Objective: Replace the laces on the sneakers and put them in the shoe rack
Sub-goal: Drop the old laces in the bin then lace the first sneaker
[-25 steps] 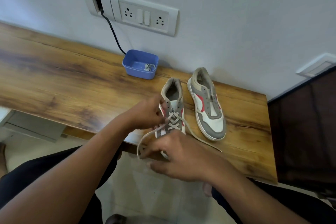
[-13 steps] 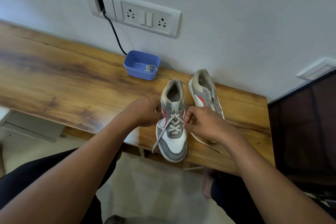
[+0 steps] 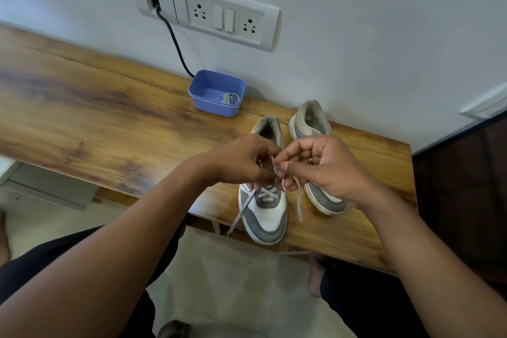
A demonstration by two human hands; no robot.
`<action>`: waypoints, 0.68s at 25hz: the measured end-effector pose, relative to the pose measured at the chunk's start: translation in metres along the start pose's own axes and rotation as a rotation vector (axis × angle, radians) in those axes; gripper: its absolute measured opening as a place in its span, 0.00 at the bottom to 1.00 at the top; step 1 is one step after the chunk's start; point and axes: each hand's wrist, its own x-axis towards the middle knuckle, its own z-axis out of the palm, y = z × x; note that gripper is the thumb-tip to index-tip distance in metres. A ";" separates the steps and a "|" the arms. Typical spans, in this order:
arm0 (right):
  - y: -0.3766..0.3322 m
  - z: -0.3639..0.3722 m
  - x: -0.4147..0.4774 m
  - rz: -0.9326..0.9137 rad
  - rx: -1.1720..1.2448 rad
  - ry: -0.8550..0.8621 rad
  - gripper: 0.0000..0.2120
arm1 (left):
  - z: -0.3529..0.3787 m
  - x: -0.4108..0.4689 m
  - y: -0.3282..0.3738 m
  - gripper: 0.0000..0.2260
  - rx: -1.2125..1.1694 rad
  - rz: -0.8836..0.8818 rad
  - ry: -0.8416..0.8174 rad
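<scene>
Two grey, white and red sneakers stand side by side on the wooden table [image 3: 96, 123], toes toward me. The left sneaker [image 3: 264, 217] carries a grey lace [image 3: 267, 193] crossed through its eyelets. My left hand [image 3: 241, 160] and my right hand [image 3: 318, 166] meet above its tongue, each pinching a part of the lace. One loose end hangs off the table's front edge, the other trails between the shoes. The right sneaker [image 3: 312, 121] is partly hidden behind my right hand; its lacing cannot be seen.
A blue plastic tub [image 3: 216, 93] holding a coiled grey lace [image 3: 230, 97] sits behind the shoes by the wall. A black cable [image 3: 175, 44] runs down from the wall socket panel [image 3: 227, 18]. A dark cabinet [image 3: 463, 195] borders the table's right end. My legs are below the edge.
My right hand rose from the lower lace to the top of the left sneaker and met my left hand. The lace ends were pulled up and shortened.
</scene>
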 end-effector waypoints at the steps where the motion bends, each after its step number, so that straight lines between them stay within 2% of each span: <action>1: -0.001 -0.002 0.000 -0.003 0.010 -0.009 0.05 | -0.003 0.002 -0.003 0.04 0.083 -0.009 0.015; 4: -0.001 -0.015 -0.001 0.021 -0.002 -0.028 0.05 | -0.022 -0.002 -0.017 0.08 0.348 -0.129 0.091; 6: 0.001 -0.014 0.000 0.042 -0.020 -0.039 0.05 | -0.025 -0.007 -0.021 0.09 0.270 -0.159 0.054; 9: 0.002 -0.005 0.007 0.015 -0.049 -0.029 0.04 | -0.023 -0.009 -0.011 0.02 0.045 -0.075 -0.044; 13: 0.003 -0.016 0.011 0.034 -0.075 0.027 0.03 | -0.045 -0.010 -0.029 0.04 0.259 -0.176 0.033; 15: 0.004 -0.013 0.013 0.037 -0.071 0.046 0.03 | -0.042 -0.013 -0.028 0.04 0.189 -0.181 0.041; 17: 0.004 -0.002 0.019 0.014 -0.051 0.048 0.03 | -0.031 -0.010 -0.017 0.06 0.033 -0.076 0.052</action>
